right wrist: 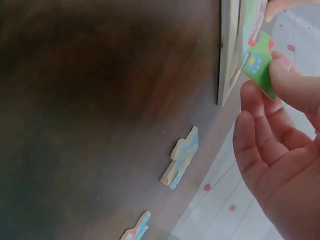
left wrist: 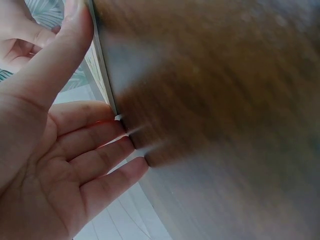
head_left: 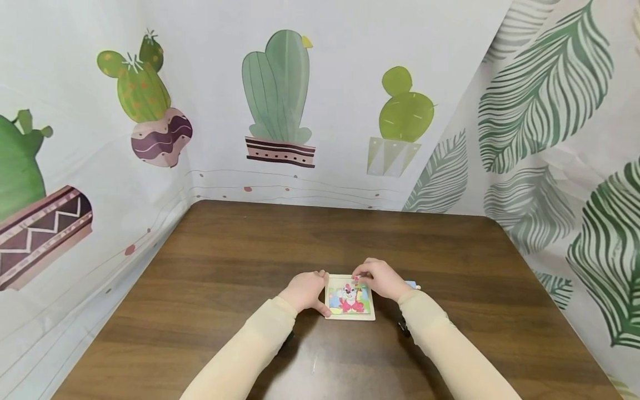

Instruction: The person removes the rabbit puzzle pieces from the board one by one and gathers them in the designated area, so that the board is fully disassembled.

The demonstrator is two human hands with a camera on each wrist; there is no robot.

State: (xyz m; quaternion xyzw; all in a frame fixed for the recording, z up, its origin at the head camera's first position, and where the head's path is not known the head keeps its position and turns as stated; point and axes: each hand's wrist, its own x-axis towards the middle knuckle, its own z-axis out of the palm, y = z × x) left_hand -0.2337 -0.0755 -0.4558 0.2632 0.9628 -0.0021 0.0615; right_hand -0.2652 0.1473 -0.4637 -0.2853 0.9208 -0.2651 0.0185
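Observation:
A square wooden jigsaw tray (head_left: 350,318) lies on the table, partly filled with a picture of a pink-and-white cartoon animal. My left hand (head_left: 306,291) is at its left side, thumb by the near corner and fingertips by the far one. In the left wrist view those fingers are nearly straight, with the thumb on the tray's edge. Thumb and fingers of my right hand (head_left: 382,279) pinch a green puzzle piece (right wrist: 258,62) with a blue-and-yellow flower, over the tray's far right part. The hand hides some of that corner in the head view.
Two loose puzzle pieces, one light blue (right wrist: 182,157) and another (right wrist: 136,230) farther off, lie on the brown table (head_left: 240,244) to the right of the tray. A cloth with printed cacti and leaves (head_left: 340,100) hangs behind the table.

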